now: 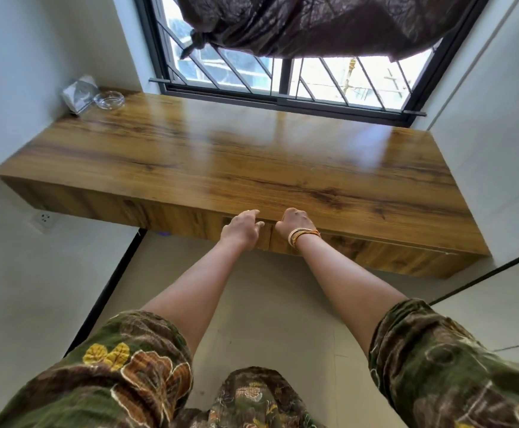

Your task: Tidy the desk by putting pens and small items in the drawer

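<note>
A long wooden desk runs under the window. Its drawer fronts sit flush below the top, with a seam between two of them right in front of me. My left hand rests against the left drawer front just under the desk lip, fingers stretched and slightly apart, holding nothing. My right hand, with bangles on the wrist, is curled at the top edge of the right drawer front, fingertips tucked out of sight under the lip. No pens show on the desk.
A clear glass dish and a plastic-wrapped packet sit in the desk's far left corner. A barred window with a knotted dark curtain is behind. White walls close both ends; a wall socket is low left.
</note>
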{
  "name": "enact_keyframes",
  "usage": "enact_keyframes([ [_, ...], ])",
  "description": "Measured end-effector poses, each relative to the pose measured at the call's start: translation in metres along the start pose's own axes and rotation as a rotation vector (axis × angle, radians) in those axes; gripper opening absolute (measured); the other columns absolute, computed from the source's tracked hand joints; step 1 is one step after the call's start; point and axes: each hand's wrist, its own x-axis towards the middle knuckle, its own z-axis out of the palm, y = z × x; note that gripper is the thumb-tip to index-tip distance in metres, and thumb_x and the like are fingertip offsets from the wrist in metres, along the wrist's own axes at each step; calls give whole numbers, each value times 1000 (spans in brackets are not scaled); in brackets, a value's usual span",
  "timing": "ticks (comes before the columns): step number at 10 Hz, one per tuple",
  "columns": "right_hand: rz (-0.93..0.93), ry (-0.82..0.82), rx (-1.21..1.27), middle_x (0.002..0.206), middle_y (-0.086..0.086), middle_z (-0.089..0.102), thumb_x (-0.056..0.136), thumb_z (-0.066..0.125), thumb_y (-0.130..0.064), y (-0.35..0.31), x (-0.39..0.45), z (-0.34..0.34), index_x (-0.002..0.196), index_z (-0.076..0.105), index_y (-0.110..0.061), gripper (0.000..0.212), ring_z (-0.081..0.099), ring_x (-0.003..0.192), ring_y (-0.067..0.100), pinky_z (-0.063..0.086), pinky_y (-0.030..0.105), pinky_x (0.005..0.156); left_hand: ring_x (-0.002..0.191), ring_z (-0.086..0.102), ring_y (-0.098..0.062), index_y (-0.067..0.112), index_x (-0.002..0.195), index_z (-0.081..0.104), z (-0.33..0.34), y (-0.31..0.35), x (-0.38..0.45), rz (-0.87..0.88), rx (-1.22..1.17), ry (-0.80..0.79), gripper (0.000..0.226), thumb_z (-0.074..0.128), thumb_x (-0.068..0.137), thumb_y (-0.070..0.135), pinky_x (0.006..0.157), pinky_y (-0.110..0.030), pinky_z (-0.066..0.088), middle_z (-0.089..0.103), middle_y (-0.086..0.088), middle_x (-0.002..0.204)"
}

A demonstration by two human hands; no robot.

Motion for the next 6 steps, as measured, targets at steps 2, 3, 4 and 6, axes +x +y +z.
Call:
enact_keyframes([
  [2, -139, 80, -170, 123, 15, 59, 90, 50, -29, -42, 11, -2, 123, 56, -7, 41, 55, 114, 32, 48, 44, 95, 146, 24, -25, 23, 150, 30, -40, -37, 7, 14, 144, 109, 52, 37, 101, 39, 116, -53, 23, 27, -6, 159],
  [3, -145, 109, -226, 144, 14, 42, 89, 49, -40, -67, 29, -8, 138, 41, -10, 58, 39, 133, 31, 35, 49, 107, 150, 11, -26, 24, 153, 21, -77, -49, 29, 34, 250, 153, 59, 31, 100, 48, 117, -56, 9, 15, -6, 162],
  [4, -164, 169, -248, 156, 9, 24, 90, 47, -48, -81, 44, -16, 147, 26, -13, 70, 22, 144, 28, 22, 52, 114, 150, 4, -25, 26, 154, 14, -105, -55, 44, 98, 302, 224, 62, 29, 100, 50, 116, -57, 2, 8, -5, 163],
  [6, -225, 422, -100, 161, 5, 10, 88, 42, -60, -132, 72, -91, 152, 11, -16, 84, 11, 148, 25, 13, 55, 115, 150, -3, -24, 25, 155, 6, -193, -37, 85, 182, 387, 531, 63, 24, 99, 50, 117, -58, -5, 0, -3, 164],
])
